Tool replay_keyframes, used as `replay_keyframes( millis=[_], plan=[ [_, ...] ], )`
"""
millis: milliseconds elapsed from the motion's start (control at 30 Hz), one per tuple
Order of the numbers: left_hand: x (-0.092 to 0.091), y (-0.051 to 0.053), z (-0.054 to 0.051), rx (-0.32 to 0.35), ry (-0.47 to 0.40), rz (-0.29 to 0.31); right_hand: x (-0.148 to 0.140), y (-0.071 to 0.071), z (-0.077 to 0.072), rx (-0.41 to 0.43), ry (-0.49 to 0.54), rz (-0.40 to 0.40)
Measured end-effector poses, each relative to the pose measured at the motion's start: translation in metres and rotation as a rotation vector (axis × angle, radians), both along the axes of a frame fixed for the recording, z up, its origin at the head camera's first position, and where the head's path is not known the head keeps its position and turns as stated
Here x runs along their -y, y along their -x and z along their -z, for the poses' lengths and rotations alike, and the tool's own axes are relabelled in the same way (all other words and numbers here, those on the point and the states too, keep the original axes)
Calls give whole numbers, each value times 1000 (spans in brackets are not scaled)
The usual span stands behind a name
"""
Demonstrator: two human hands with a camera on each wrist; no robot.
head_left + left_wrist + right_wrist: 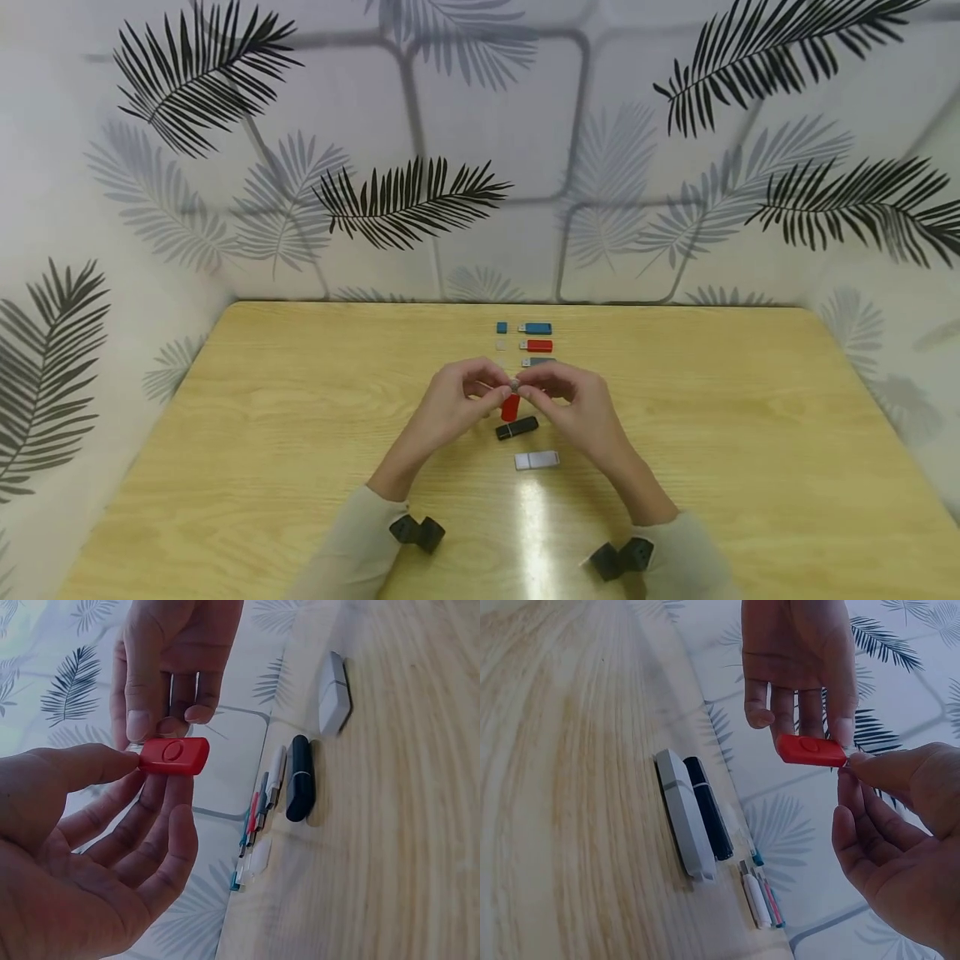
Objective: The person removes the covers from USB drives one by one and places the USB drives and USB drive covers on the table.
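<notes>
Above the table, both hands hold a red USB stick (pixel 510 408) between them. Its red body (pixel 176 755) hangs from the fingertips, with a round mark on its flat side. The left hand (pixel 461 398) pinches it near its metal end, thumb against fingers. At that same end the right hand (pixel 573 408) also pinches with thumb and fingertips, seen in the right wrist view as the nearer hand (pixel 907 847). The fingertips cover most of the metal end. Just below lie a black USB stick (pixel 517 428) and a silver-white USB stick (pixel 537 460).
Beyond the hands lie a blue USB stick (pixel 536 328), a red one with its plug bare (pixel 537 346) and a grey one (pixel 537 362). A white stick (pixel 276 776) lies beside them. Left of this row are a blue cap (pixel 502 327) and a clear cap (pixel 500 344).
</notes>
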State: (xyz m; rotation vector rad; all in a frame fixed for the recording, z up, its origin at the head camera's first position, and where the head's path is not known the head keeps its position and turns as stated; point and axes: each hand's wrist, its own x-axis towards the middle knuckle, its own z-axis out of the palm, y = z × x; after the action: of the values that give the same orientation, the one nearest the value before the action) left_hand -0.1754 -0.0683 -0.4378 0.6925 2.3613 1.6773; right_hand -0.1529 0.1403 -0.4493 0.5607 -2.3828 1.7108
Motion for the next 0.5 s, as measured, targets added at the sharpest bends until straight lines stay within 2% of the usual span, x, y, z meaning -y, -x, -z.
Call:
replay_keyframes(
  millis=[333,500],
  plan=[
    [-8,3,-1,78,-86,-15,-2,1,-2,33,3,40],
    [-8,3,1,73,-107,-31,-2,2,0,37,-26,53]
  ],
)
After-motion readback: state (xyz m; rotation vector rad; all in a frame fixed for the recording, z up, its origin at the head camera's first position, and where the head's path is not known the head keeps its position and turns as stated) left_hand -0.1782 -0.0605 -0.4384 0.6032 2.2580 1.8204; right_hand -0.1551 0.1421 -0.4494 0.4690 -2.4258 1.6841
